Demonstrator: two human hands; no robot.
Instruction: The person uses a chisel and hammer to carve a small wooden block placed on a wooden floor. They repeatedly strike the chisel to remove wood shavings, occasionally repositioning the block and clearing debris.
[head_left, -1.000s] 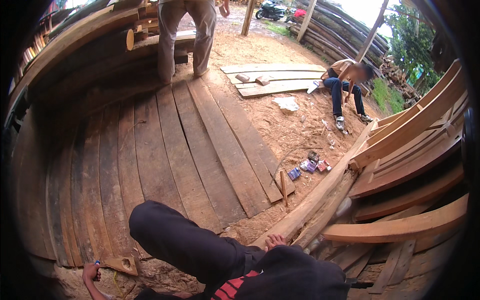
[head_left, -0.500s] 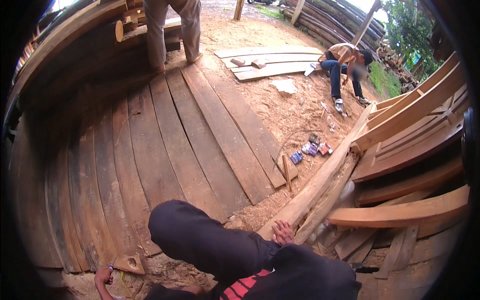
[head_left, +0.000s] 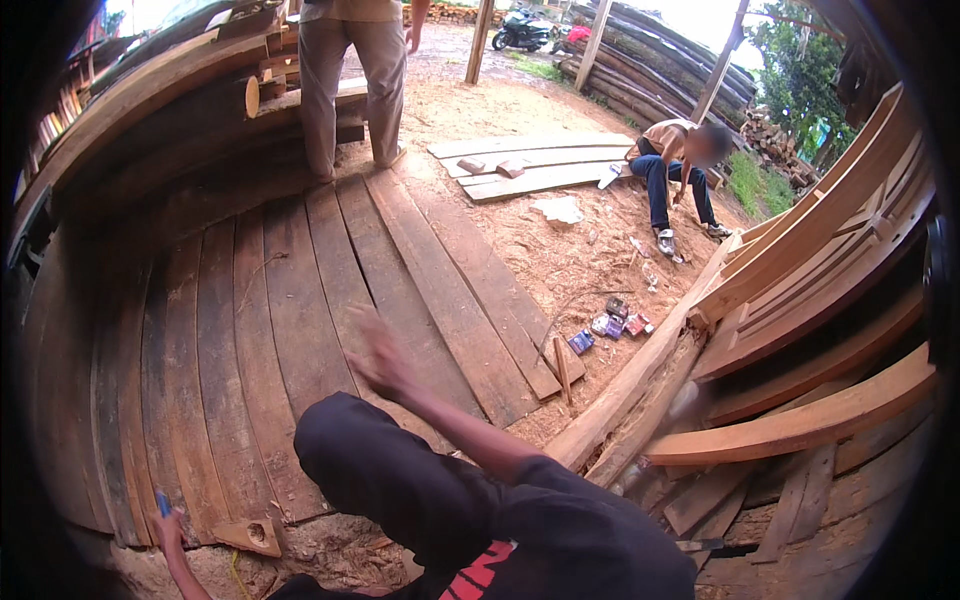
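Note:
At the lower left my left hand point(head_left: 172, 530) is closed round a slim blue tool handle point(head_left: 162, 503), whose blue end sticks up above the fist. I cannot make out what tool it is. Beside it, to the right, a small piece of wood with a dark hole point(head_left: 252, 536) lies at the edge of the planks. My right hand point(head_left: 378, 355) is raised above the dark plank floor point(head_left: 285, 330), just beyond my bent knee. Its fingers are apart and slightly blurred, with nothing in them.
A long squared timber point(head_left: 640, 385) runs along my right side, with curved wooden frames point(head_left: 800, 420) beyond it. Small packets point(head_left: 607, 325) lie on the sawdust. One person point(head_left: 355, 85) stands ahead; another person point(head_left: 675, 165) sits bent over near pale boards point(head_left: 560, 150).
My right hand has left the timber and swung leftward over the planks. My left hand has moved left and up, away from the holed wood, with the blue handle still in it.

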